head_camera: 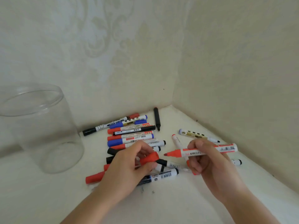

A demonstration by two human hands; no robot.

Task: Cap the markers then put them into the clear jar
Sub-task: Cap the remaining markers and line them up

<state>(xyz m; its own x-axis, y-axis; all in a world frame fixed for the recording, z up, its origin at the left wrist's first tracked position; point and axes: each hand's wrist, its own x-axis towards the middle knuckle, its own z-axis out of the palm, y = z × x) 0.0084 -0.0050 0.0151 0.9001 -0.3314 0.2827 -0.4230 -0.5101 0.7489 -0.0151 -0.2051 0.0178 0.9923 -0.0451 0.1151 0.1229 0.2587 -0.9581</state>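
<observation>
1. Head view: your right hand (208,157) is curled around a red marker (208,151), thumb and fingers wrapped about the middle of the white barrel. The marker lies roughly level, uncapped red tip pointing left.
2. Your left hand (129,165) pinches a red cap (149,157) between thumb and fingers; the other fingers are folded in. The cap sits just beside the marker's tip, a small gap between them, not yet on.
3. Clear jar (40,126): upright at the left on the white surface (48,199), well apart from both hands. No marker shows through its wall.
4. Marker pile (131,135): red, blue and black markers lie side by side on the surface near the corner, most running left to right, partly under your left hand. Which of these are capped you cannot tell for all of them; several show caps in red, blue or black.
5. Black marker (157,118): lies apart from the pile, behind it near the wall, running near to far, tip bare and toward you.
6. White marker with a blue end (198,135): lies behind your right hand, uncapped dark tip to the right, close to the right wall.
7. Another marker with a black end (237,162) shows to the right of your right wrist, mostly hidden.
8. Patterned wall (129,54): pale wallpaper on both sides, meeting in a corner behind the markers.
</observation>
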